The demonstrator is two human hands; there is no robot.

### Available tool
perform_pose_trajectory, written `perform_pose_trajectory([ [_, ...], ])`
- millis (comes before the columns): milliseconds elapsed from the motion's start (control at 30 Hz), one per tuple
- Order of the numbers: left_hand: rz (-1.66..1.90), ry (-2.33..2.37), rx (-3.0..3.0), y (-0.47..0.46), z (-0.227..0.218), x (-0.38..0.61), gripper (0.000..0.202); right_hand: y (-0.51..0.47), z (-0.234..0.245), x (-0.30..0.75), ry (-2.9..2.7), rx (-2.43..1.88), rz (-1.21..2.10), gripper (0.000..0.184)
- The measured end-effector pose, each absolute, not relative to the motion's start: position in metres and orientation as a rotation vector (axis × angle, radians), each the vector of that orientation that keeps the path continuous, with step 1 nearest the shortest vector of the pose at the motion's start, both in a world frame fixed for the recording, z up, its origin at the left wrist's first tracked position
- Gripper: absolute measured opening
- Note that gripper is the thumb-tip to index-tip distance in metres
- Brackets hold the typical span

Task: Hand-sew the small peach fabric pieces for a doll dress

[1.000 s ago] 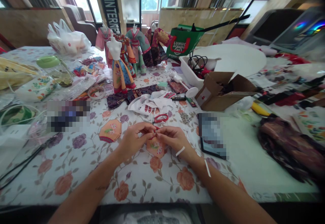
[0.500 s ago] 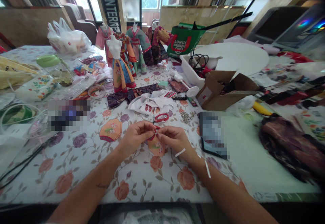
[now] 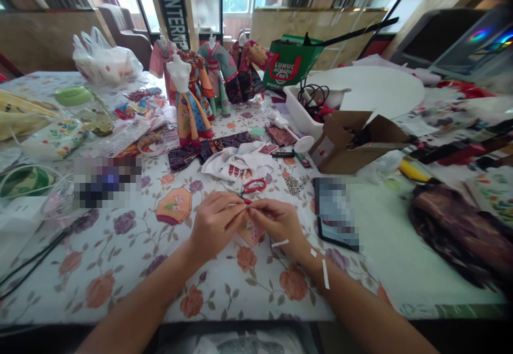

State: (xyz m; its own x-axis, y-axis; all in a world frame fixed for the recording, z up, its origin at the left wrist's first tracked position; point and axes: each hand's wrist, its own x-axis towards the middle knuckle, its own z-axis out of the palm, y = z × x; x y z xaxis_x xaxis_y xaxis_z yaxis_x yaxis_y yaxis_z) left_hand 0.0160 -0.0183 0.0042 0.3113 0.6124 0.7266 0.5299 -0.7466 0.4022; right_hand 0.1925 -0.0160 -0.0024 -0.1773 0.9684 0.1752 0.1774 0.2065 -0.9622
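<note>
Left hand (image 3: 216, 223): fingertips pinching, right now, what looks like a thin red thread (image 3: 246, 200), too small to be sure
Right hand (image 3: 276, 224): pinching that same thread, pressed up against the left
Under them: an embroidered orange hexagon patch (image 3: 250, 231) on the table (image 3: 120, 284)
Just ahead: red-handled scissors (image 3: 254, 185)

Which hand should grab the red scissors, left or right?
Probably the right hand: the finger loops of the red-handled scissors sit just above it, on its side. The left hand is close too, but it lies nearer the blades.
</note>
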Motion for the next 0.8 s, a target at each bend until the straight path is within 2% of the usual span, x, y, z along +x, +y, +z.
perform_pose_trajectory([
  [800, 1.325, 1.044, 2.358, -0.017, 0.0093, 0.0133, 0.013, -0.0179, -0.0023, 0.195, -1.691, -1.11, 0.952, 0.013],
])
